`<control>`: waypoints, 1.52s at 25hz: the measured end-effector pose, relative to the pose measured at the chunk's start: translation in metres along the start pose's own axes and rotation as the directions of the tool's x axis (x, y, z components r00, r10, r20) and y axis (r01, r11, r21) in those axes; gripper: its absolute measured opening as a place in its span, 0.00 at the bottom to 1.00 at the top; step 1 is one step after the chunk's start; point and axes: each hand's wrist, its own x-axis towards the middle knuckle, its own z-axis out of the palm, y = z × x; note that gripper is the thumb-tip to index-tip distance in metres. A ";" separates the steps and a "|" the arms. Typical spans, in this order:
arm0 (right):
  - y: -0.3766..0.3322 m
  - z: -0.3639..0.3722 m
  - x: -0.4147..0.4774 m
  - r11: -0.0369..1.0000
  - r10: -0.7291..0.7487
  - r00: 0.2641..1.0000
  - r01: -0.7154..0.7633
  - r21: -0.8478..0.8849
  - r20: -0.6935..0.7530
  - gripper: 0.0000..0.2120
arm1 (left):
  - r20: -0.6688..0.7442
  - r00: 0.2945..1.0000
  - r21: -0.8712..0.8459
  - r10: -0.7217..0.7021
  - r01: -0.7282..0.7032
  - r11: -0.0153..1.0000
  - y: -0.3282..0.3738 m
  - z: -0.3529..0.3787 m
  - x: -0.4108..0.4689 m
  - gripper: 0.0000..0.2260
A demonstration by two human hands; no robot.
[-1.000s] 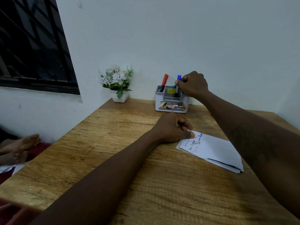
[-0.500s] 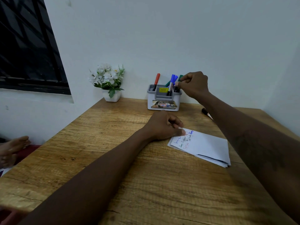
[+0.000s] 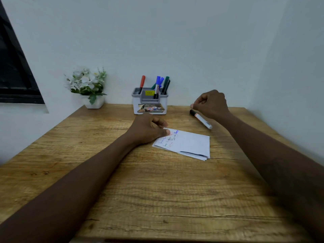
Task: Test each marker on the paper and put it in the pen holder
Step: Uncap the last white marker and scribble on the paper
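A grey and white pen holder (image 3: pixel 150 104) stands at the back of the wooden table against the wall, with several markers upright in it: red, blue, green and black. One white marker with a black cap (image 3: pixel 201 119) lies on the table to the holder's right. My right hand (image 3: pixel 210 104) hovers just above that marker's capped end, fingers curled, holding nothing. A folded white paper (image 3: pixel 187 144) with coloured scribbles lies mid-table. My left hand (image 3: pixel 148 129) rests on the paper's left corner, thumb pressing it down.
A small white pot of white flowers (image 3: pixel 87 89) sits at the table's back left corner. A dark window (image 3: pixel 14 72) is on the left wall. White walls close in behind and to the right of the table (image 3: pixel 157 190).
My right hand has left the pen holder, where it let go of a marker, and has moved right and down to above the marker lying on the table. The left hand has stayed on the paper.
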 end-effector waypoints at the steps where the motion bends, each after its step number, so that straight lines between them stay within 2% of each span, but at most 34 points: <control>1: 0.004 -0.002 -0.002 0.999 0.019 1.000 -0.019 -0.033 0.009 0.05 | -0.008 1.000 0.012 -0.009 0.009 1.000 0.000 0.000 0.000 0.14; 9: 0.022 -0.007 -0.016 0.969 0.129 0.989 -0.110 -0.220 0.076 0.15 | -0.058 0.998 0.045 -0.002 0.005 0.999 0.005 0.001 -0.001 0.12; 13: 0.021 -0.006 -0.015 0.950 0.192 0.976 -0.160 -0.268 0.101 0.11 | -0.116 0.993 0.019 0.032 -0.030 0.999 0.008 0.000 -0.005 0.08; 15: 0.015 -0.005 -0.017 0.959 0.155 0.986 -0.134 -0.249 0.068 0.09 | -0.160 0.985 0.026 0.062 -0.058 0.998 0.011 0.000 -0.006 0.08; 17: 0.007 -0.002 -0.020 0.988 0.056 0.996 -0.046 -0.148 0.065 0.08 | -0.225 0.969 0.031 0.100 -0.095 0.995 0.012 0.000 -0.007 0.09; 19: -0.004 0.002 -0.025 0.998 -0.055 0.990 0.050 0.038 0.129 0.07 | -0.282 0.944 0.061 0.171 -0.160 0.985 0.013 -0.001 -0.007 0.12; 22: -0.027 0.010 -0.035 0.952 -0.185 0.951 0.111 0.285 0.248 0.09 | -0.239 0.918 0.169 0.317 -0.282 0.944 0.015 -0.003 -0.006 0.13; 25: -0.050 0.014 -0.047 0.805 -0.214 0.940 0.016 0.592 0.265 0.07 | -0.176 0.921 0.246 0.349 -0.302 0.921 0.015 -0.004 -0.008 0.07; 27: -0.062 0.013 -0.055 0.649 -0.146 0.950 -0.119 0.751 0.277 0.08 | -0.202 0.927 0.205 0.316 -0.276 0.939 0.016 -0.005 -0.008 0.07; 28: -0.067 0.013 -0.058 0.612 -0.106 0.950 -0.171 0.772 0.294 0.10 | -0.220 0.919 0.183 0.328 -0.292 0.939 0.017 -0.006 -0.008 0.07; 29: -0.071 0.012 -0.062 0.640 -0.076 0.945 -0.198 0.742 0.318 0.14 | -0.229 0.902 0.181 0.367 -0.331 0.926 0.018 -0.005 -0.009 0.08; 31: -0.076 0.016 -0.068 0.786 -0.041 0.918 -0.214 0.580 0.393 0.24 | -0.212 0.858 0.209 0.469 -0.429 0.879 0.023 -0.004 -0.011 0.10; 33: -0.082 0.019 -0.071 0.841 -0.028 0.866 -0.250 0.481 0.500 0.31 | -0.158 0.837 0.230 0.523 -0.484 0.844 0.027 -0.004 -0.013 0.13; 36: -0.088 0.015 -0.068 0.824 -0.044 0.786 -0.320 0.467 0.616 0.30 | -0.059 0.894 0.150 0.444 -0.432 0.889 0.032 -0.008 -0.016 0.18; 38: -0.088 0.009 -0.065 0.841 -0.046 0.759 -0.321 0.436 0.649 0.26 | 0.048 0.955 -0.081 0.293 -0.288 0.954 0.035 -0.011 -0.017 0.19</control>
